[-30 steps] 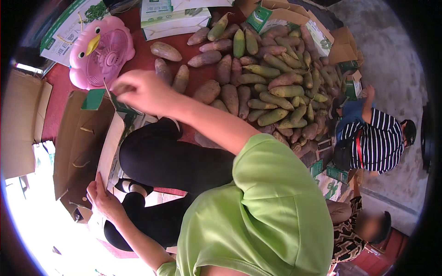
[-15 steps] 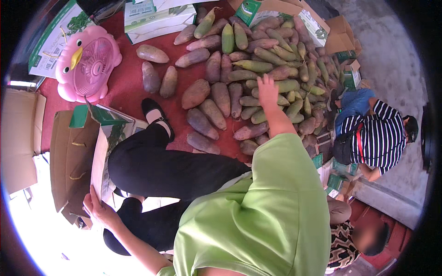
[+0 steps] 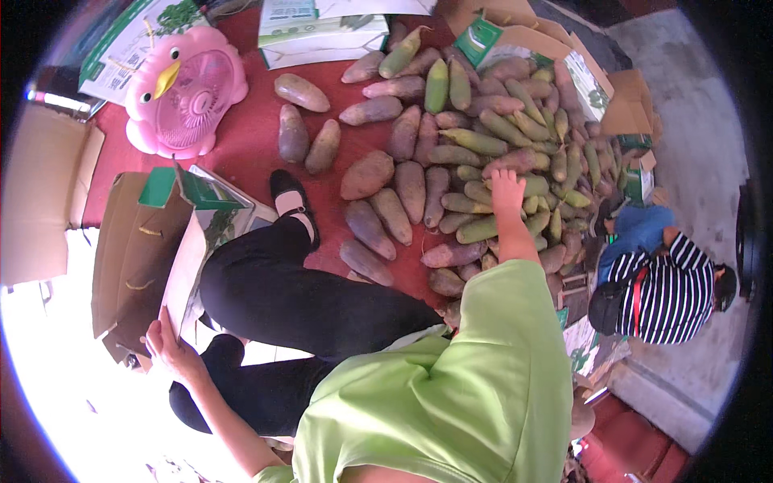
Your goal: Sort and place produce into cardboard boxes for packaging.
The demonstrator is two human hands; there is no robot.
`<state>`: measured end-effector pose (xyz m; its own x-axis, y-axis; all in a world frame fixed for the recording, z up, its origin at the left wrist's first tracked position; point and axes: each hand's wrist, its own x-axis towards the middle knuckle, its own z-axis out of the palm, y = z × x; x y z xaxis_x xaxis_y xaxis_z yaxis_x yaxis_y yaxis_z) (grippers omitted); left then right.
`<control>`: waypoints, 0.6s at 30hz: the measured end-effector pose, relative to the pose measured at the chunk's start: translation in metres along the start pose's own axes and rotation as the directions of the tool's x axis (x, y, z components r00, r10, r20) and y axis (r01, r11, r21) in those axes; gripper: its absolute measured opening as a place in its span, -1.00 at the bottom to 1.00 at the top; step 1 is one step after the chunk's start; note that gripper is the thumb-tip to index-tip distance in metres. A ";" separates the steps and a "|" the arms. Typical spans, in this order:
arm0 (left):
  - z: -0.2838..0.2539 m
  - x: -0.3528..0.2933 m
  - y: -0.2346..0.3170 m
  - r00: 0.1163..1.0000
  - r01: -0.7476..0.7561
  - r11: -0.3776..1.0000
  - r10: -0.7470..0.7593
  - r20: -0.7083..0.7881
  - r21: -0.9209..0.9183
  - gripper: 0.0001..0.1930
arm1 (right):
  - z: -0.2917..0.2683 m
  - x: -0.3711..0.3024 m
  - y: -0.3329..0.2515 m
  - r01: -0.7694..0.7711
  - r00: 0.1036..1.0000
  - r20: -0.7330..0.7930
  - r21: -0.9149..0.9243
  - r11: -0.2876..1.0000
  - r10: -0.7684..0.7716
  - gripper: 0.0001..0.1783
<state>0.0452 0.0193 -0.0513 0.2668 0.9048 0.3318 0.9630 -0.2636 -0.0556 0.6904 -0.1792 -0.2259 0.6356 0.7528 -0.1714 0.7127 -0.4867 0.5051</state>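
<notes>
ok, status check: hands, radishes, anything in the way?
Left hand holding the open box by its edge. Right hand over the radish pile, contact unclear. Bent leg between box and pile.

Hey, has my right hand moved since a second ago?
Yes, the right hand has moved rightward, away from the open box, to the vegetable pile.

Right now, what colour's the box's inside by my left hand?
Brown, the box's inside, best in head view.
</notes>
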 end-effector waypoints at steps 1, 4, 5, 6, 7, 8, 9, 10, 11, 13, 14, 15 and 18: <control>-0.004 -0.002 -0.002 0.999 0.025 1.000 -0.025 0.033 0.004 -0.52 | -0.003 0.003 -0.006 0.004 1.000 0.006 -0.013 1.000 -0.004 -0.76; -0.010 -0.003 0.004 0.986 0.108 0.993 -0.112 0.123 0.043 -0.47 | 0.000 0.008 0.000 0.057 0.998 0.002 -0.052 0.997 -0.057 -0.75; -0.012 -0.001 0.008 0.989 0.102 0.994 -0.104 0.108 0.029 -0.46 | 0.004 0.008 0.003 0.074 0.997 -0.019 -0.037 0.997 -0.075 -0.75; -0.014 0.001 0.012 0.991 0.098 0.995 -0.100 0.093 0.023 -0.46 | 0.002 0.005 0.003 0.068 0.997 -0.028 0.000 0.998 -0.068 -0.74; -0.015 0.002 0.017 0.976 0.202 0.979 -0.198 0.091 -0.031 -0.48 | -0.006 0.004 0.000 0.071 0.997 -0.037 0.041 0.997 -0.069 -0.74; -0.013 0.005 0.022 0.955 0.290 0.951 -0.281 0.090 -0.105 -0.49 | -0.009 0.000 0.002 0.067 0.997 -0.046 -0.001 0.998 -0.066 -0.71; -0.015 0.007 0.021 0.975 0.213 0.975 -0.207 0.087 -0.068 -0.50 | -0.014 -0.001 -0.002 0.063 0.996 -0.057 -0.038 0.997 -0.065 -0.67; -0.016 0.006 0.019 0.987 0.139 0.990 -0.135 0.088 -0.033 -0.51 | -0.029 -0.002 -0.012 0.067 0.995 -0.075 0.048 0.997 -0.063 -0.59; -0.019 0.008 0.020 0.983 0.164 0.986 -0.160 0.094 -0.039 -0.52 | -0.041 -0.005 -0.019 0.066 0.995 -0.086 0.131 0.989 -0.055 -0.49; -0.022 0.008 0.020 0.978 0.184 0.982 -0.179 0.104 -0.037 -0.52 | -0.043 -0.004 -0.028 0.054 0.991 -0.135 0.244 0.968 -0.021 -0.39; -0.025 0.009 0.021 0.974 0.194 0.980 -0.188 0.125 -0.040 -0.52 | -0.045 -0.001 -0.030 0.017 0.987 -0.155 0.355 0.935 0.041 -0.29; -0.027 0.009 0.020 0.973 0.199 0.979 -0.190 0.135 -0.054 -0.52 | -0.050 0.003 -0.033 0.040 0.985 -0.170 0.354 0.935 0.022 -0.29; -0.030 0.011 0.017 0.985 0.151 0.984 -0.141 0.096 -0.098 -0.54 | -0.071 0.013 -0.041 0.019 0.997 -0.074 0.493 0.870 0.020 -0.32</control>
<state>0.0633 0.0144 -0.0201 0.1303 0.9609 0.2445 0.9839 -0.1557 0.0874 0.6485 -0.1182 -0.1883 0.6262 0.7735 -0.0981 0.7783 -0.6277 0.0187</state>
